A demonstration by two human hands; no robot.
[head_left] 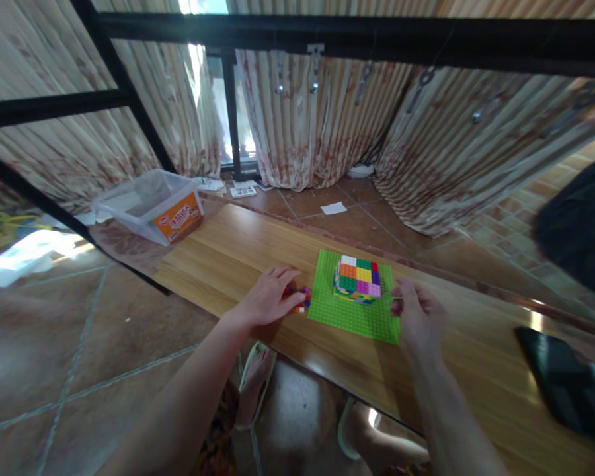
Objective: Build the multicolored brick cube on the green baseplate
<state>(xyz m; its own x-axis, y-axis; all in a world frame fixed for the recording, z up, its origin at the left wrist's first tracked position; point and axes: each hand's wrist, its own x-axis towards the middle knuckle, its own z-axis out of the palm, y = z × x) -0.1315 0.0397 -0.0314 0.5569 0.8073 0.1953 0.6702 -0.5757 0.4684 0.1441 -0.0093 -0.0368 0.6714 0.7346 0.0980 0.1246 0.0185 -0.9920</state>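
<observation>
A block of toy bricks [359,278] in several colours stands on the green baseplate [327,313]; its top shows white, orange, yellow, green, red and pink. Left of the plate lies a small heap of loose bricks [305,299], mostly red and purple. My left hand [266,297] reaches over that heap with thumb and fingers apart, partly covering it. At the plate's right edge is my right hand [419,314], slightly blurred, its fingers curled together. Whatever those fingers may hold is hidden.
The wooden table [258,241] runs diagonally. A clear plastic bin [151,205] with an orange label stands beyond its left end. A dark flat object [558,380] lies at right. Black metal bars [327,36] cross above. A dark shape [580,221] is at far right.
</observation>
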